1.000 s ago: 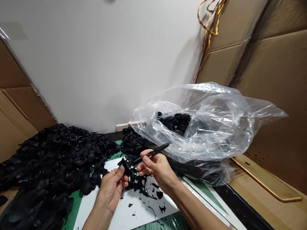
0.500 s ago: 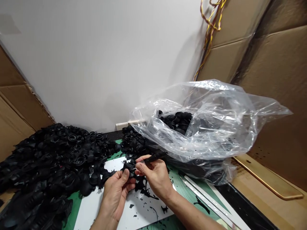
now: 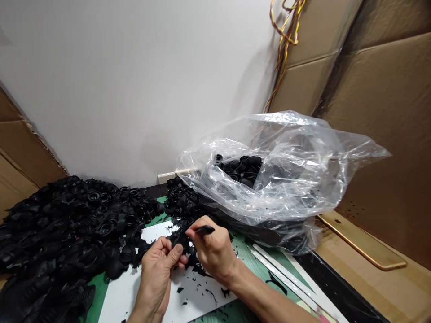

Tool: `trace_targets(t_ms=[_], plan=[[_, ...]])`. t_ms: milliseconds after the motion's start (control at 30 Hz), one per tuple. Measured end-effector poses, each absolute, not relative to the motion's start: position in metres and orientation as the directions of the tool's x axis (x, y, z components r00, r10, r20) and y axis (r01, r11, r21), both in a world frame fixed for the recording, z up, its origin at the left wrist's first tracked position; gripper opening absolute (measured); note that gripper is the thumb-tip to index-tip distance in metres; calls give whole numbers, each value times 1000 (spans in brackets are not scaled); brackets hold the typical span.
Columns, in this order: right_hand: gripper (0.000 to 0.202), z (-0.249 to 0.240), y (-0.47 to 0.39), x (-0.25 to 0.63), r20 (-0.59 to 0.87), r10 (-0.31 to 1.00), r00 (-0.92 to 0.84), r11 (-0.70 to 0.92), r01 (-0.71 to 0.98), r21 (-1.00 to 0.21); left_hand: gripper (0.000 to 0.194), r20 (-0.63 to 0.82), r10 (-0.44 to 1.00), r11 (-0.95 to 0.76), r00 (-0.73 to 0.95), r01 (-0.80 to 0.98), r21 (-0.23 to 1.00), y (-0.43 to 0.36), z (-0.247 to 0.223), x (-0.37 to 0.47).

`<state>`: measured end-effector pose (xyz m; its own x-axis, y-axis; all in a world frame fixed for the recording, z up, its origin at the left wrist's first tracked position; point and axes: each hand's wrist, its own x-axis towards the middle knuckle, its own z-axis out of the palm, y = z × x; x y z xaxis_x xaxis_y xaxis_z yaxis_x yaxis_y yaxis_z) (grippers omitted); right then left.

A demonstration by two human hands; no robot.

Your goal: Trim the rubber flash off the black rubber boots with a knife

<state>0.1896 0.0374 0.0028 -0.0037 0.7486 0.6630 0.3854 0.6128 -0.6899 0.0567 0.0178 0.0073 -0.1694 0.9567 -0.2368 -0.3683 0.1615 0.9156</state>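
Above a white board [image 3: 134,296], my left hand [image 3: 158,267] pinches a small black rubber part [image 3: 177,238] between thumb and fingers. My right hand [image 3: 215,251] is closed on a slim black-handled tool [image 3: 205,230], its handle pointing right. The tool's tip is hidden by my fingers and the dark part, so I cannot tell whether it touches. Black scraps [image 3: 180,290] lie scattered on the board beneath both hands.
A large heap of black ribbed rubber parts [image 3: 77,224] spreads on the left. Behind my right hand, a clear plastic bag [image 3: 289,188] holds more parts. White strips [image 3: 286,278] lie on the green mat [image 3: 96,296]; a gold-edged panel [image 3: 363,242] rests on cardboard at right.
My right hand has turned more knuckles-up, so less of the tool handle shows. The left hand still holds the rubber part. The whole view has shifted slightly.
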Motion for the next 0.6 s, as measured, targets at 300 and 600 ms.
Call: trace_targets(t_ms=[300,600], plan=[[26,8,56,206,266,957,114,268,-5,-963,37,-326,919,209,-220,-430,879,22,6,50],[15,14,32,184,348,935,60,353,-112,-929,29,-334,908,198,-251,-447,872,23,6,52]])
